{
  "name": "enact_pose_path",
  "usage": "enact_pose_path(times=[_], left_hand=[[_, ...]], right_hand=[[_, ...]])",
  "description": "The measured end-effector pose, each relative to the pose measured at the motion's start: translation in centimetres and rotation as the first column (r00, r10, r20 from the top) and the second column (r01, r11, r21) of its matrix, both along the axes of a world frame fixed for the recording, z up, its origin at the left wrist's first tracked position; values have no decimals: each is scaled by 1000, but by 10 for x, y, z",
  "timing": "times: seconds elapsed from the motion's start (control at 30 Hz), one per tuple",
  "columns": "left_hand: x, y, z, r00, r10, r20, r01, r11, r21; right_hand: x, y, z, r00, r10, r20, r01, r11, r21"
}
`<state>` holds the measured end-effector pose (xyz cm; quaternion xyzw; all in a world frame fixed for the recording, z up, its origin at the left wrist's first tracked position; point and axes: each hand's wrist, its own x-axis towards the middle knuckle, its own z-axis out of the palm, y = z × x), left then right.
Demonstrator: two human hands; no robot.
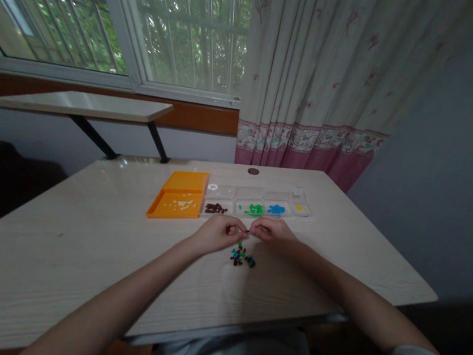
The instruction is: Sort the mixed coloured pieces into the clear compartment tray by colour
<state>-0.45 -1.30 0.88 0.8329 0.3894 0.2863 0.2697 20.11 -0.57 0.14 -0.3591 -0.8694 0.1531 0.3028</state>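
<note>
Dark piece (248, 232): right of the orange tray (187, 181), mostly covered by fingertips of the left hand (220, 234) and right hand (272, 228); shape too small to tell.
Brick pile (238, 254): nearer the person than the orange tray; pieces too small to count.
Clear tray (308, 209): just right of the orange tray, near edge partly behind the hands.
Desk (84, 240): cut off by the picture's edge, left of the orange tray.

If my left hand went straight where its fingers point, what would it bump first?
Probably your right hand: the left hand points across at it, fingertips almost meeting by a tiny dark piece. Any gap is hard to judge.
</note>
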Motion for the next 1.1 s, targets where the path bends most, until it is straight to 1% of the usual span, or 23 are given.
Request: enact_pose_path(times=[0.2,0.37,0.43,0.5,0.53,0.6,0.7,0.73,0.8,0.93,1.1], left_hand=[[-1,1,0,1000,-8,21,7,999,34],[0,1,1,999,33,18,-35,996,84],[-3,2,4,997,70,22,-72,991,117],[-8,5,8,988,146,52,-153,975,164],[-11,7,9,978,192,80,-204,960,193],[-17,10,12,955,263,137,-290,925,245],[-22,12,14,934,298,199,-347,889,297],[-23,12,14,931,299,207,-352,883,309],[-23,11,14,932,297,207,-353,874,335],[-22,8,16,941,283,184,-334,856,394],[-23,4,19,948,269,168,-317,823,472]], right_hand=[[-1,1,0,999,-23,36,24,1000,-5],[-3,-1,4,999,-46,-3,46,998,-38],[-4,-1,6,998,-69,-1,69,997,-48],[-3,-1,7,996,-73,47,77,995,-67],[-3,-1,7,996,-45,79,51,995,-82],[-1,-3,7,989,84,125,-69,991,-119],[1,-6,7,939,316,134,-293,942,-163],[1,-7,7,924,356,136,-333,928,-169],[1,-8,8,911,387,145,-362,916,-175],[-1,-9,8,920,351,175,-322,931,-172],[1,-4,7,939,260,225,-222,958,-181]])
